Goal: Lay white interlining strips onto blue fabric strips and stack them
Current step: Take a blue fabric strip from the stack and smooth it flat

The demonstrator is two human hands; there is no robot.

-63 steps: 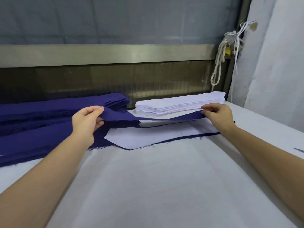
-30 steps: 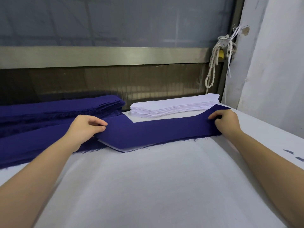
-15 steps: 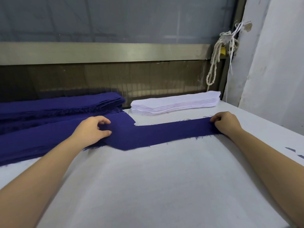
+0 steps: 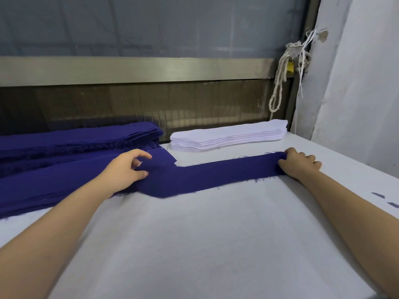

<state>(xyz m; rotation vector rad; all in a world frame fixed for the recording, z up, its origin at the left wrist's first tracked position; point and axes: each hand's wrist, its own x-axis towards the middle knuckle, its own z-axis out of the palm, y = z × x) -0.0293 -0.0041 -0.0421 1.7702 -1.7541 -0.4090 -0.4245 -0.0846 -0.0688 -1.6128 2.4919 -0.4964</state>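
Stretching across the middle of the frame, the blue fabric strip [image 4: 216, 175] lies flat on the white cloth-covered table [image 4: 194, 244]. It is a matte woven cloth, deep blue, with loose threads fraying along both long edges. Its shape is long and narrow on the right, and it bends and widens into a broad angled end on the left.

The left hand [image 4: 127, 169] sits on that broad end at centre left. Its thumb tip rests on the cloth and its fingers arch loosely above it, gripping nothing. The right hand [image 4: 300, 164] is at the narrow end at centre right, knuckles up. Its fingers curl down over the tip of the strip and hold it against the table.

Just behind the strip, right of centre, stands a neat stack of white interlining strips [image 4: 228, 135], thin, smooth and long with tapered ends. Left of that stack is a thick pile of blue strips [image 4: 75, 137] with frayed edges, and more blue cloth [image 4: 43, 186] spreads below it toward the left edge of the frame, under the left forearm.

Two small blue scraps [image 4: 386, 199] lie on the table at the right edge. A brushed metal rail [image 4: 129, 70] runs across the upper frame, and at the upper right a knotted, twisted off-white rope [image 4: 278, 87] hangs beside a rough white wall [image 4: 356, 104].
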